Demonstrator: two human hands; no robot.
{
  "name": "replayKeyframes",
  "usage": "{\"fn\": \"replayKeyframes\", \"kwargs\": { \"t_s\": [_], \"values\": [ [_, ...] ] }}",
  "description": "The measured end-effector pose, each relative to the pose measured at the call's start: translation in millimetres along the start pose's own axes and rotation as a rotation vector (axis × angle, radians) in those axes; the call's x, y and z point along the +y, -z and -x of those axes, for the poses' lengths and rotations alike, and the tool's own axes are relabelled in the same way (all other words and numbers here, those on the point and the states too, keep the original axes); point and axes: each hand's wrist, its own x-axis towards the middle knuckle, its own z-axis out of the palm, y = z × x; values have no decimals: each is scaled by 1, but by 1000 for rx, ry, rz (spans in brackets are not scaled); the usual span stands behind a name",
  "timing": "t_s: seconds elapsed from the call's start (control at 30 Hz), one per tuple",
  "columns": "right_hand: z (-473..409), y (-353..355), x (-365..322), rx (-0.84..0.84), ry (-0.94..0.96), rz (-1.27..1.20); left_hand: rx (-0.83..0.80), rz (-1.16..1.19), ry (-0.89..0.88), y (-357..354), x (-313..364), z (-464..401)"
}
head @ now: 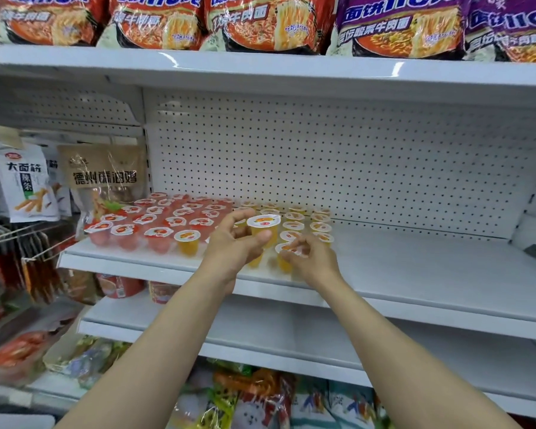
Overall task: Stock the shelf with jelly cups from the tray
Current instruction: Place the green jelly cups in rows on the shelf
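Observation:
On the white middle shelf [415,274] stand several red jelly cups [155,224] at the left and several orange jelly cups [304,224] beside them. My left hand [235,249] holds one orange jelly cup [264,230] a little above the rows, fingers curled round its side. My right hand [313,258] pinches the rim of another orange jelly cup [287,253] at the shelf's front edge. No tray is in view.
A white pegboard [353,162] backs the shelf. Noodle packs [260,23] fill the shelf above. Snack bags [102,178] hang at the left. Packaged goods [260,397] lie on lower shelves. The right half of the middle shelf is bare.

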Motion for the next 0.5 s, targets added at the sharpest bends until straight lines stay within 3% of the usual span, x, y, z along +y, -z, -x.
{"fn": "replayKeyframes", "kwargs": {
  "t_s": [0.1,0.2,0.27,0.4,0.5],
  "values": [
    [1,22,-15,98,66,-193,-3,-5,18,-8,-2,-3],
    [6,43,-33,-159,3,-641,-7,-15,45,-20,-5,-4],
    [7,48,-34,-239,34,-657,-24,-26,52,-29,-7,-5],
    [9,57,-29,-200,78,-698,-58,-130,3,-42,-10,-8],
    [6,65,-18,-79,83,-614,-106,-479,-183,-40,-21,-15]
  ]
}}
